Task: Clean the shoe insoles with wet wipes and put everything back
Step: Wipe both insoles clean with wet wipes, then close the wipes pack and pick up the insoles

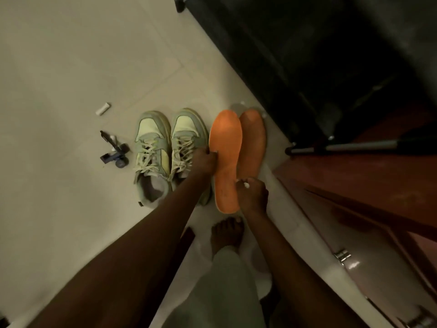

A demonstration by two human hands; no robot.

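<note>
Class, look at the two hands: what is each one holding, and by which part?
Left hand grips the nearer orange insole at its left edge, mid-length. Right hand pinches its right edge near the heel, a white scrap at the fingertips.

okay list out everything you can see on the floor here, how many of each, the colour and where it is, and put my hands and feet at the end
sneakers: 2, pale green and cream, side by side, left of the insoles
insoles: 2, orange, side by side right of the sneakers, the left one overlapping the right
small white cylinder: 1, up left of the sneakers
dark small items: a cluster, black and blue, left of the sneakers
dark furniture: 1, black, upper right
left hand: holds the near insole's left edge
right hand: fingers pinch a white wipe against the insole
bare foot: 1, below the insoles
</note>
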